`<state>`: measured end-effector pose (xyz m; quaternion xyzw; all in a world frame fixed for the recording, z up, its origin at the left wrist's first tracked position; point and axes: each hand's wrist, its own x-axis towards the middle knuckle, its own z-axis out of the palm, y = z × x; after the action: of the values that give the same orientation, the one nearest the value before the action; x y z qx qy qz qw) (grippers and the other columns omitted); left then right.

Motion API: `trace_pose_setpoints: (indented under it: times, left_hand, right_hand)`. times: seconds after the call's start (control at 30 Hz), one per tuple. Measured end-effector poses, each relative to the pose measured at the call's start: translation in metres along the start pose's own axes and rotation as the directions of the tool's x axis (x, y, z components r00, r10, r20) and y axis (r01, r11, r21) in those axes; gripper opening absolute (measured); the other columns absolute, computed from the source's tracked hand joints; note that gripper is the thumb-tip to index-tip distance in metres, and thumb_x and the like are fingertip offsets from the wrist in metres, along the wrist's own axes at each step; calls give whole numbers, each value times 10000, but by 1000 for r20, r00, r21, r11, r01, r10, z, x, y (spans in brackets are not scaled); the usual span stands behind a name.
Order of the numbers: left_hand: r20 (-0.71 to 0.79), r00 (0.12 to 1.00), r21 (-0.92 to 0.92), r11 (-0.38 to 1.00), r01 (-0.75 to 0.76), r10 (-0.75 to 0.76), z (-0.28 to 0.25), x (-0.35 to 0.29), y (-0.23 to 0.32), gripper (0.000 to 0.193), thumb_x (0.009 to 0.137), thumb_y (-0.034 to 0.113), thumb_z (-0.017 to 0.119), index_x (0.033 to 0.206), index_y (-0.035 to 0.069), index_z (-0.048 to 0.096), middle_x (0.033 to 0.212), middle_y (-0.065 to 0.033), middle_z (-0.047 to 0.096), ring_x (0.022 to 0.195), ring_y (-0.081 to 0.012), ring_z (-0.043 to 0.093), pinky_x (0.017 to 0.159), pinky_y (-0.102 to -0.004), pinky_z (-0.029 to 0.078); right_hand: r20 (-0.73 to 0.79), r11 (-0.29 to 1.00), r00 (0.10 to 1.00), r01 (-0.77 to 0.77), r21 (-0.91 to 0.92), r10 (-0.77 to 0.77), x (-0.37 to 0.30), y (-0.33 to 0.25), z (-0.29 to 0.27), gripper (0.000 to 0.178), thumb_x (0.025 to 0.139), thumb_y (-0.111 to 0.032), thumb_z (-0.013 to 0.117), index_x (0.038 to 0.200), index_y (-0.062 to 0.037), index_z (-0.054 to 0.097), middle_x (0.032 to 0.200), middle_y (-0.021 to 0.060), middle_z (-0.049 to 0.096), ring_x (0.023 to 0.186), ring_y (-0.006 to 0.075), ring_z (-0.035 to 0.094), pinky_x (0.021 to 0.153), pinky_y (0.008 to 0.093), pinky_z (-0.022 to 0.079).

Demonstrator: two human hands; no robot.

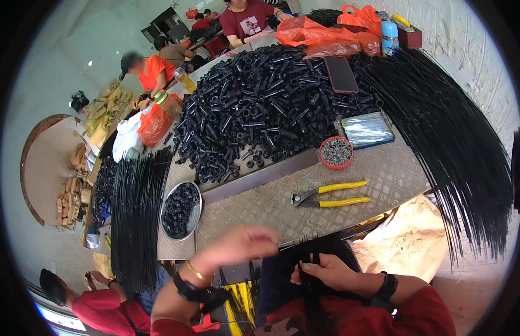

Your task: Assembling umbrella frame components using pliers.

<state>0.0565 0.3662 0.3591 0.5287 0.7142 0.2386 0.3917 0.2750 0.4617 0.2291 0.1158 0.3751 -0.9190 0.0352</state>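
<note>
My right hand (pixel 322 270) is closed around a small bundle of thin black rods (pixel 310 259) held upright over my lap. My left hand (pixel 240 245) is smeared by motion above the table's near edge, so its fingers cannot be made out. Yellow-handled cutting pliers (pixel 344 186) lie on the table beyond my right hand. Past them stands a red bowl (pixel 336 167) of small grey metal pieces, beside a shallow tray (pixel 377 144) of thin silvery pins or wires. To the left, beyond my left hand, a metal bowl (pixel 199 208) holds small black parts.
Short black tubes (pixel 254 106) form a large heap behind a low metal strip (pixel 260 178), with a phone (pixel 341 74) on top. Long black rods (pixel 439 134) hang over the right edge, others (pixel 138 218) at left. Orange bags (pixel 321 36) and a blue flask (pixel 389 38) stand behind. Co-workers sit left and beyond.
</note>
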Motion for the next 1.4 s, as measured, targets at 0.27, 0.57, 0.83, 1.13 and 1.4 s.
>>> trace_pose_setpoints:
  times: [0.27,0.57,0.83,1.13,1.4]
  left_hand:
    - [-664,744,445,764,467,-68,-81,179,-1,564,724,337,694,1151,21,506,923,-193,660,959,-349,618,825,-402,485]
    - [-735,678,195,964,183,20,-127,163,-29,173,728,95,591,886,25,608,898,-206,633,849,-368,613,737,-395,474]
    - [-524,847,660,671,337,90,-107,144,-77,262,710,223,683,922,70,675,941,-177,603,887,-346,603,800,-400,499]
    - [-557,763,546,837,39,328,-82,56,-31,124,748,94,631,851,26,631,799,-169,630,772,-367,610,694,-398,486]
    - [-330,896,-655,756,8,-296,-18,-21,-73,156,859,101,620,993,20,614,951,-83,651,865,-174,642,707,-284,514]
  right_hand:
    - [84,996,996,25,-80,-18,2,-11,3,274,968,-212,489,1107,15,552,1055,75,625,973,147,612,872,272,482]
    - [107,998,994,33,-57,-27,5,-18,-9,274,975,-207,471,1114,17,547,1054,82,626,989,155,611,883,281,482]
    - [66,999,998,16,-48,-13,6,-14,5,271,967,-205,490,1112,16,548,1039,83,632,946,142,615,859,271,487]
    - [-94,992,995,-40,-124,28,22,-18,10,256,953,-232,524,1056,-6,584,883,45,640,819,102,612,742,236,496]
    - [-75,965,995,-86,-248,69,25,-11,28,255,952,-234,520,1028,5,567,892,92,652,833,162,637,774,290,510]
